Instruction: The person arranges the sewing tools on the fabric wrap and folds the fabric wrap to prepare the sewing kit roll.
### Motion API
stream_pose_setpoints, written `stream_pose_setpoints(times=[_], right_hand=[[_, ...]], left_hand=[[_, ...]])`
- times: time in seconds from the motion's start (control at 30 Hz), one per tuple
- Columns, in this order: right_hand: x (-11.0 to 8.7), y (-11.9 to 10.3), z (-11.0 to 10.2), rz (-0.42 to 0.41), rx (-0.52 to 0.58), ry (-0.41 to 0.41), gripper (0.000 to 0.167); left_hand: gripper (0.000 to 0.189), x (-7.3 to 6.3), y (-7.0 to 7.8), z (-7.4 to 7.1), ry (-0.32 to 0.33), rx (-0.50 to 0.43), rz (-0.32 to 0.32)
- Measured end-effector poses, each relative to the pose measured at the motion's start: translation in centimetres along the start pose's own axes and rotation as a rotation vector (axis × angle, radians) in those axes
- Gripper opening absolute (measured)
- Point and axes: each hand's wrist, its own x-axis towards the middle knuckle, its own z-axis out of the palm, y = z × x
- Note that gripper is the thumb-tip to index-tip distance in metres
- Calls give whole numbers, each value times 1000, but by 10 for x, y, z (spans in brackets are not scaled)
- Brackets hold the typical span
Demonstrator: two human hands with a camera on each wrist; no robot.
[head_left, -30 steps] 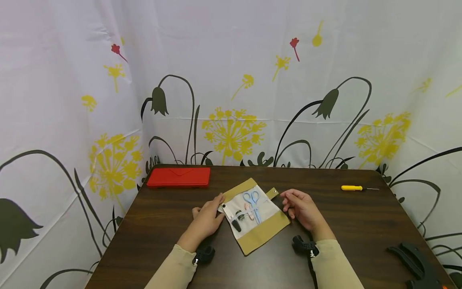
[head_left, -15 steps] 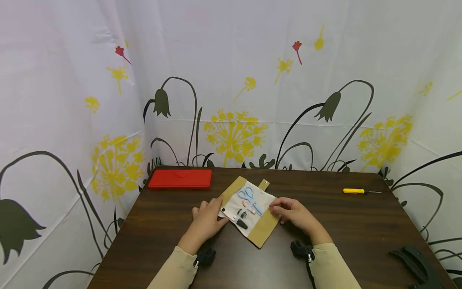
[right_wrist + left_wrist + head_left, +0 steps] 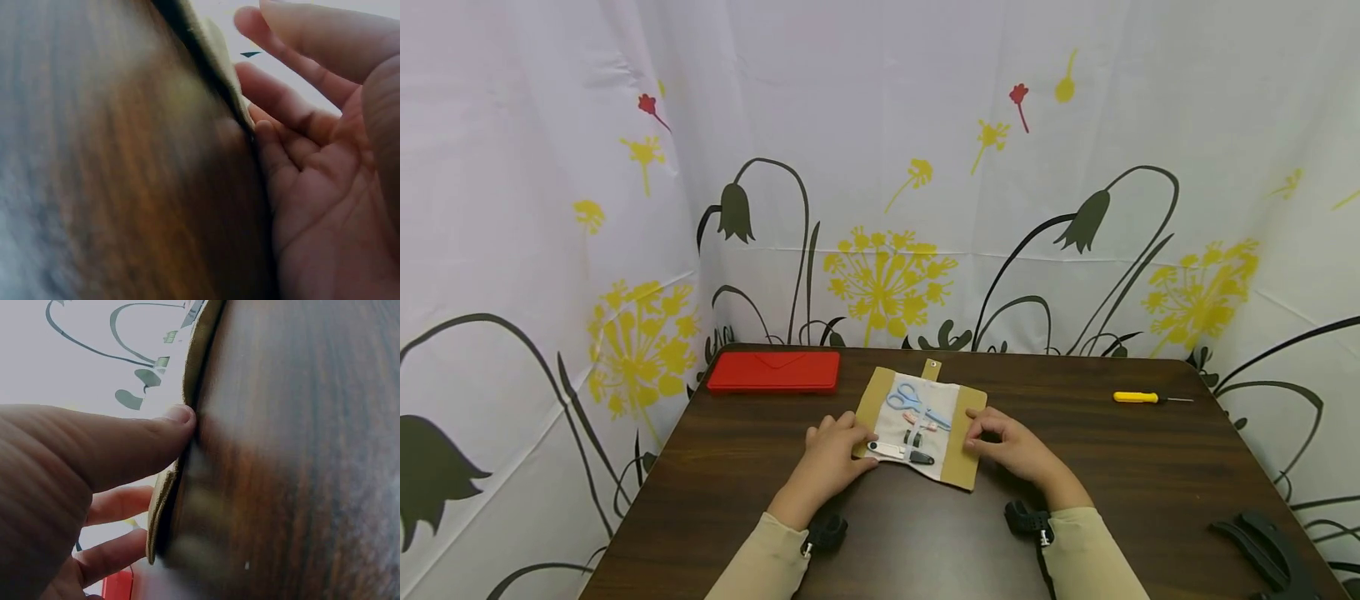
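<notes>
A tan fabric sewing kit pouch with white lining lies unfolded on the table. A clear band crosses light blue scissors, a small reddish item, a dark small item and a white tool with a black end. My left hand rests at the pouch's left side; in the left wrist view its thumb and fingertips touch the pouch edge. At the right side, my right hand touches the border; the right wrist view shows its thumb raised off the cloth.
A red case lies at the back left of the dark wooden table. Toward the right are a yellow-handled screwdriver and a black clamp-like tool at the front. A flowered curtain hangs behind.
The pouch has turned counterclockwise, so its snap strap now points away at the back. My right hand has come left from beside the strap to the pouch's right border; my left hand stays at its side.
</notes>
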Motion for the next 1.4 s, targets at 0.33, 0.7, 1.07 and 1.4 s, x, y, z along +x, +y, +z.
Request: stream_pose_setpoints(times=[0.33, 0.7, 1.07, 1.4], right_hand=[[-1, -8, 8, -80, -119, -149, 34], [-2, -19, 13, -80, -204, -149, 60], [-1, -15, 11, -82, -124, -120, 15], [0, -16, 12, -112, -151, -113, 21]], left_hand=[[19, 1, -5, 3, 20, -53, -21], [12, 2, 0, 2, 33, -25, -33], [45, -2, -7, 2, -74, -77, -29], [18, 1, -14, -1, -94, -169, 84]])
